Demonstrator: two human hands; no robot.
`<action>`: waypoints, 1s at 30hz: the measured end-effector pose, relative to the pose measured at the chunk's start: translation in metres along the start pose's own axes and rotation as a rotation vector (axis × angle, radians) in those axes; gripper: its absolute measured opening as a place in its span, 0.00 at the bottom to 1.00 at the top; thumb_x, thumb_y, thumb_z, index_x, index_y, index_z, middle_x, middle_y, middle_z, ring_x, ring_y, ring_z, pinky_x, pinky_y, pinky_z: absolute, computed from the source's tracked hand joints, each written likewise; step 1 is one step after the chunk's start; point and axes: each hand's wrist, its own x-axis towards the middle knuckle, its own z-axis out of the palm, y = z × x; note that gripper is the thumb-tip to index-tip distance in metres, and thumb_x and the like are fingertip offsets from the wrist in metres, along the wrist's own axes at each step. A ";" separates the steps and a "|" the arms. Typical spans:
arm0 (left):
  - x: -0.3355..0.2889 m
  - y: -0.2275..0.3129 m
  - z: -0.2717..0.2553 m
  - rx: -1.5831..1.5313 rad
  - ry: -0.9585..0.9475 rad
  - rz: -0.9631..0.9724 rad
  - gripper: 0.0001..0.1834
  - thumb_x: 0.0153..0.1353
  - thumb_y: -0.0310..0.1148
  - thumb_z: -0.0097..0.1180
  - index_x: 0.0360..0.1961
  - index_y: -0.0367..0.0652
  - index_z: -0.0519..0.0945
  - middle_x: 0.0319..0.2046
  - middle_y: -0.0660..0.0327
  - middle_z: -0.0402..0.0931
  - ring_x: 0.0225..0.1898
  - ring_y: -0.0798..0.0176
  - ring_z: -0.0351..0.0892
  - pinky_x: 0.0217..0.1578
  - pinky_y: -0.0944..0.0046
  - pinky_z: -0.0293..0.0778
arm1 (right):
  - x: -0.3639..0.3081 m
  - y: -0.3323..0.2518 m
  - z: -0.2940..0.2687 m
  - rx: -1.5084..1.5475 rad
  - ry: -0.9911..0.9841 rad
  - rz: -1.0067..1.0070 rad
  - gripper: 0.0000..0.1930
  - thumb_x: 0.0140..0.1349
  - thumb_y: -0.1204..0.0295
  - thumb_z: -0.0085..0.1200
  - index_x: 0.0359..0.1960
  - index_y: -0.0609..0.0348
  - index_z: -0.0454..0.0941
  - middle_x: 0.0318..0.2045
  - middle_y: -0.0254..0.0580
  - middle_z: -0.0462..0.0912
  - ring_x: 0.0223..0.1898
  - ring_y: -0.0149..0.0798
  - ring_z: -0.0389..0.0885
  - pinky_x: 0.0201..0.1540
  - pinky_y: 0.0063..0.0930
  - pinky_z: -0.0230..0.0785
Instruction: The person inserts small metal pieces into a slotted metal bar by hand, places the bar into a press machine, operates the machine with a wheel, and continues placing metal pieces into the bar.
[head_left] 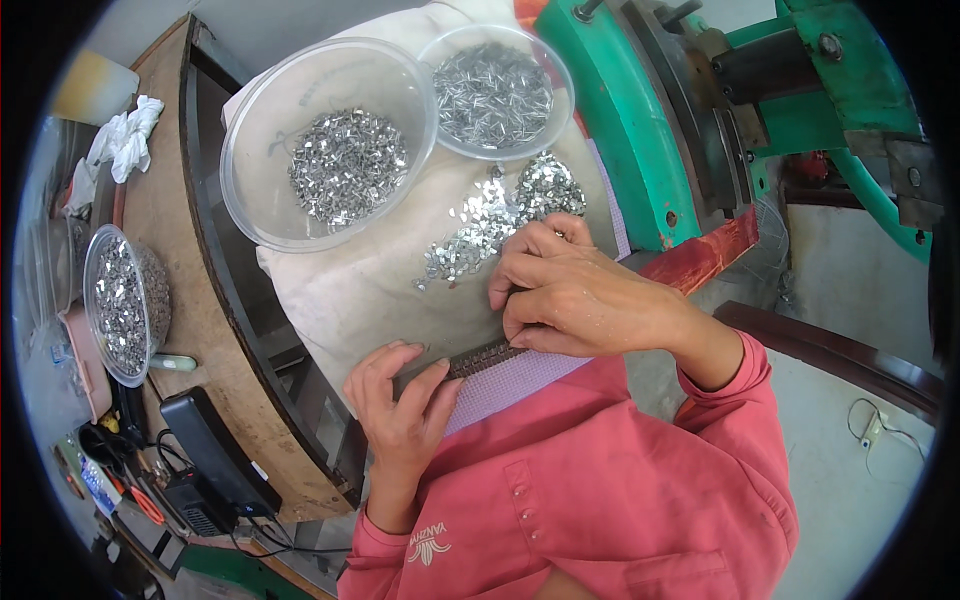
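Resting along the near edge of the cloth-covered surface (395,290), a dark toothed strip (483,358) runs left to right, its right end angled slightly away from the body. The left grip (400,405) is loosely spread, its fingertips at the strip's left end; the right grip (570,295) is narrow, fingers curled by the strip's right end, and I cannot tell whether anything is pinched there. Scattered shiny flakes (480,232) lie just beyond the right grip's fingers, between the strip and the surface's far edge, so that grip is the nearer; the left one is well apart from them.
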 end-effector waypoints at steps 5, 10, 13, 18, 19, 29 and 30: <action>0.002 0.000 0.000 0.014 0.012 0.008 0.20 0.39 0.29 0.75 0.37 0.48 0.85 0.46 0.61 0.77 0.50 0.53 0.77 0.51 0.55 0.65 | 0.000 0.002 0.002 0.006 0.044 -0.003 0.05 0.50 0.69 0.67 0.25 0.47 0.82 0.39 0.26 0.77 0.52 0.37 0.71 0.59 0.42 0.50; 0.001 0.000 0.000 0.005 0.009 -0.004 0.20 0.39 0.30 0.76 0.37 0.47 0.85 0.46 0.59 0.77 0.50 0.51 0.76 0.52 0.53 0.65 | 0.001 0.005 0.000 0.056 0.037 0.006 0.05 0.48 0.70 0.67 0.24 0.48 0.82 0.38 0.26 0.78 0.51 0.37 0.71 0.59 0.42 0.51; 0.001 0.000 0.001 -0.006 0.001 -0.023 0.20 0.38 0.29 0.76 0.37 0.46 0.85 0.46 0.58 0.78 0.50 0.49 0.75 0.52 0.52 0.66 | 0.002 0.005 0.000 0.060 0.037 0.010 0.05 0.48 0.70 0.67 0.24 0.48 0.82 0.37 0.26 0.78 0.51 0.37 0.72 0.59 0.42 0.51; 0.001 0.000 0.000 -0.003 0.004 -0.021 0.20 0.38 0.30 0.76 0.37 0.46 0.85 0.46 0.57 0.78 0.50 0.49 0.75 0.52 0.52 0.66 | 0.001 0.006 -0.001 0.026 0.041 0.001 0.04 0.49 0.70 0.67 0.25 0.47 0.83 0.38 0.26 0.78 0.51 0.37 0.72 0.60 0.42 0.51; 0.000 0.000 0.001 -0.005 0.005 -0.020 0.20 0.38 0.30 0.76 0.37 0.46 0.85 0.45 0.57 0.78 0.50 0.49 0.75 0.52 0.52 0.66 | 0.000 0.007 -0.002 0.049 0.055 0.008 0.04 0.49 0.70 0.67 0.26 0.47 0.83 0.38 0.26 0.78 0.50 0.36 0.72 0.59 0.42 0.51; -0.001 0.001 -0.001 0.024 0.012 0.063 0.19 0.38 0.30 0.76 0.35 0.47 0.85 0.45 0.62 0.76 0.49 0.54 0.77 0.51 0.54 0.66 | 0.000 0.011 -0.008 0.067 0.054 -0.016 0.07 0.50 0.70 0.68 0.29 0.42 0.84 0.38 0.24 0.75 0.49 0.36 0.72 0.58 0.41 0.53; -0.002 0.002 -0.001 0.024 0.012 0.063 0.19 0.38 0.30 0.76 0.35 0.47 0.85 0.45 0.62 0.76 0.49 0.54 0.77 0.51 0.54 0.66 | 0.000 0.011 -0.007 0.067 0.054 -0.016 0.07 0.50 0.70 0.68 0.29 0.42 0.84 0.38 0.24 0.75 0.49 0.36 0.72 0.58 0.41 0.53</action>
